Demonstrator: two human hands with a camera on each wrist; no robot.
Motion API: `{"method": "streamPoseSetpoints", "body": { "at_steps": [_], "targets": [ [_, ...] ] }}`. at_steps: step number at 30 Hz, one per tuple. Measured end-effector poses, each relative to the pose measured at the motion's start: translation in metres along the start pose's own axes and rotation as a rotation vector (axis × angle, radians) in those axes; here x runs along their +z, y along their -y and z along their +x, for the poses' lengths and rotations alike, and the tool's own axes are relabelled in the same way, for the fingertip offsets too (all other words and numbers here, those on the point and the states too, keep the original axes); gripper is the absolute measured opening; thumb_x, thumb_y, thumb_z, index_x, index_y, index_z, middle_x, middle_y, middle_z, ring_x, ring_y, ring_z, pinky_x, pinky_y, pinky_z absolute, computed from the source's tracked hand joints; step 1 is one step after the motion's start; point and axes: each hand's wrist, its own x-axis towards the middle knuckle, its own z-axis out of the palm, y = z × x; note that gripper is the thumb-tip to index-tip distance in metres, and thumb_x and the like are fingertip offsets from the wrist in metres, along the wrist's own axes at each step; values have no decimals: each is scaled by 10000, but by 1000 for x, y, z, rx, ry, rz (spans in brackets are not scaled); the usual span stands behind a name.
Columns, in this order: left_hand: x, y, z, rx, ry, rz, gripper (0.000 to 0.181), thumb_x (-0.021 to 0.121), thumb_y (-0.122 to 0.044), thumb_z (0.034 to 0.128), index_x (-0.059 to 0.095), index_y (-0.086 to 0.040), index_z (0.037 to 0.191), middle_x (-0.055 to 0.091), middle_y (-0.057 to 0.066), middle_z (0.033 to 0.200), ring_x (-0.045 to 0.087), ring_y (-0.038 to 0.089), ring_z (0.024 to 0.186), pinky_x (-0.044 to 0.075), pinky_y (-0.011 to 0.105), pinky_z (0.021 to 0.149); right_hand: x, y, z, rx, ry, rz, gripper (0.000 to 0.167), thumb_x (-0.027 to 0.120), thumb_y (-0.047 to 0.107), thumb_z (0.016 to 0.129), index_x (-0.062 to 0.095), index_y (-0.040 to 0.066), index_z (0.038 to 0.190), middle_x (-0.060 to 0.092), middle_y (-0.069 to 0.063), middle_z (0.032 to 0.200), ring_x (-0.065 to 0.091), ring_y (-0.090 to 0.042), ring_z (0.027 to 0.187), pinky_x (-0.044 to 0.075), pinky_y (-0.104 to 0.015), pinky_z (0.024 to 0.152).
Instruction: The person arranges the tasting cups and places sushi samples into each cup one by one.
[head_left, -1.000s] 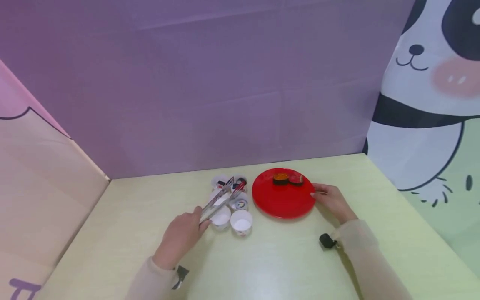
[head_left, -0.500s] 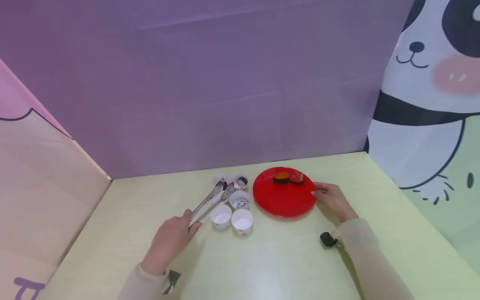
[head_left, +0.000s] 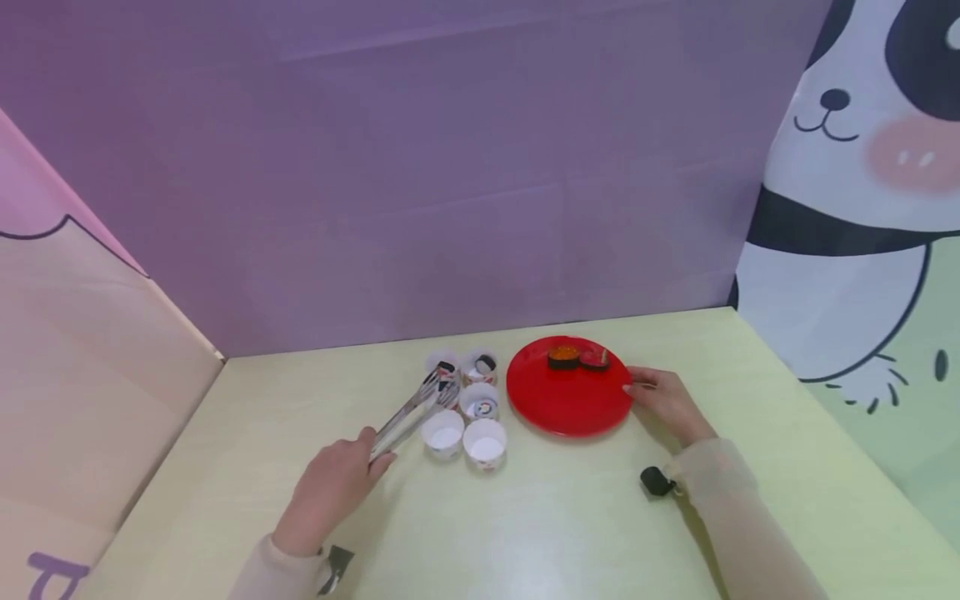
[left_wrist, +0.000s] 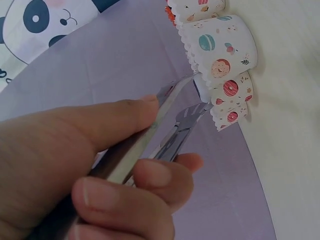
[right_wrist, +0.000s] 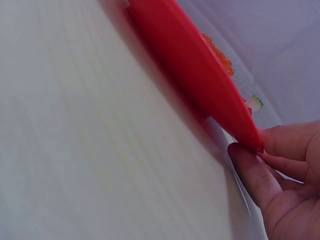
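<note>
My left hand [head_left: 332,487] grips a pair of metal tongs [head_left: 408,421], thumb on one arm and fingers curled round the other. Their tips reach the left column of paper cups, over the middle cup. In the left wrist view a white piece with a dark edge [left_wrist: 201,89] shows at the tips; whether they clasp it I cannot tell. My right hand [head_left: 666,403] pinches the right rim of a red plate [head_left: 566,404] between thumb and fingers. On the plate sit an orange-topped sushi [head_left: 563,358] and a red-topped sushi [head_left: 595,359], side by side near the back.
White patterned paper cups stand close together left of the plate. The back right cup [head_left: 478,379] holds a dark-wrapped sushi roll [head_left: 484,363]; another roll [head_left: 486,407] lies in the middle right cup. The front cups [head_left: 485,444] show white insides. A purple wall [head_left: 480,208] rises behind the table.
My left hand has drawn back to the left with the tongs, whose tips passed from the right column to the left column of cups. The right hand and plate stay put.
</note>
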Motion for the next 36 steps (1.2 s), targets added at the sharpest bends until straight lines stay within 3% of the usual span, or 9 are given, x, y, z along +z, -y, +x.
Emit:
{"method": "streamPoseSetpoints", "body": {
  "at_steps": [16, 36],
  "targets": [
    [-2, 4, 9, -5, 66, -27, 343, 604, -312, 906, 552, 13, 1002, 475, 49, 607, 453, 170, 498, 384, 290, 444, 0, 0, -1, -30, 5, 7, 466, 500, 163, 966, 417, -52, 1371, 458, -265, 1355, 403, -411, 1253, 345, -501, 1032],
    [-9, 2, 14, -55, 143, -86, 299, 573, -310, 930, 534, -18, 977, 460, 43, 628, 440, 174, 523, 362, 297, 463, 0, -1, -2, -56, 0, 13, 457, 503, 157, 968, 426, -58, 1364, 474, -266, 1342, 425, -401, 1239, 353, -490, 1027]
  ]
}}
